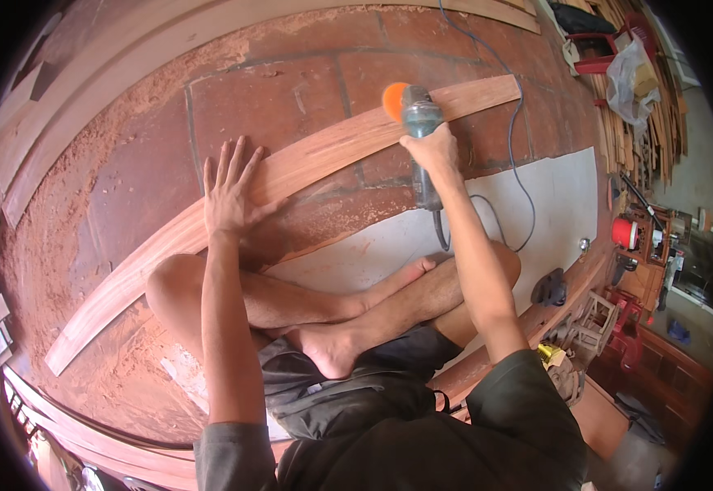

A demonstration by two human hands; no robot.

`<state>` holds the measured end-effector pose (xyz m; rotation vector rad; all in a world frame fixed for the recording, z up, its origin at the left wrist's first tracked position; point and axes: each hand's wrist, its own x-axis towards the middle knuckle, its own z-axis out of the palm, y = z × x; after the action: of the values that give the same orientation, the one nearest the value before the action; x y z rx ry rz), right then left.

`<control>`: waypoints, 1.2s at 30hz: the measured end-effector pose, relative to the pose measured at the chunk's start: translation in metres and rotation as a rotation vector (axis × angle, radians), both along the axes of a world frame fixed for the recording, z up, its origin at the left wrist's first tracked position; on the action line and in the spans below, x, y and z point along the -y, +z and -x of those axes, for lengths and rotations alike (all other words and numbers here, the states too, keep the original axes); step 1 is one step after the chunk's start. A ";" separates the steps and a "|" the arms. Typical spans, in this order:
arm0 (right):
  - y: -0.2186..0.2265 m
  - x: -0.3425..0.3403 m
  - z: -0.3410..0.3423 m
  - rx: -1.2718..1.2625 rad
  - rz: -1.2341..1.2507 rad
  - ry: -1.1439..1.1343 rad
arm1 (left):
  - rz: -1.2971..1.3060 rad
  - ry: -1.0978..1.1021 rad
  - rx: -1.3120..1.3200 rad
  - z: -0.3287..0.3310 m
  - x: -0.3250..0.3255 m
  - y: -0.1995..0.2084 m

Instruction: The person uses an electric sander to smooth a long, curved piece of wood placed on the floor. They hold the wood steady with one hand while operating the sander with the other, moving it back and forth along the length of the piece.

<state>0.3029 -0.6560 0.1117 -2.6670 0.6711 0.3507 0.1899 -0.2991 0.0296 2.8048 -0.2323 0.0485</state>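
Observation:
A long reddish wooden plank (323,156) lies across the tiled floor in front of my crossed legs, looking curved in this wide view. My left hand (232,196) rests flat on it left of the middle, fingers spread and pointing away from me. My right hand (434,151) grips the body of a teal and black angle grinder (423,121). Its orange disc (394,102) sits over the plank's far edge, right of the middle; whether it touches the wood I cannot tell. Part of the grinder's grip is hidden under my fingers.
The grinder's cord (520,135) loops over the floor at right. A white sheet (553,192) lies by my legs. Reddish sawdust (70,204) covers the floor at left. Long boards (119,57) lie at the far left; stacked wood strips (659,135) and red chairs (598,53) stand at right.

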 end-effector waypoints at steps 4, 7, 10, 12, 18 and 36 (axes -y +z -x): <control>0.005 -0.039 0.023 0.011 -0.031 0.138 | -0.041 0.015 -0.043 0.001 -0.004 0.003; 0.005 -0.039 0.026 -0.011 -0.009 0.218 | -0.021 0.014 -0.015 0.004 -0.005 -0.001; 0.011 -0.019 0.013 -0.008 0.013 0.107 | 0.000 -0.004 0.013 0.003 -0.003 -0.001; 0.008 -0.011 0.005 0.012 -0.002 0.014 | -0.008 -0.012 0.025 0.000 0.000 -0.002; 0.003 -0.027 0.034 0.008 -0.026 0.170 | -0.021 -0.003 0.016 0.002 -0.004 -0.002; 0.007 0.045 0.026 0.008 0.019 -0.018 | -0.071 -0.004 -0.018 0.000 0.003 0.002</control>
<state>0.2767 -0.7011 0.1188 -2.6770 0.6982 0.3298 0.1896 -0.3021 0.0312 2.8746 -0.2394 0.0149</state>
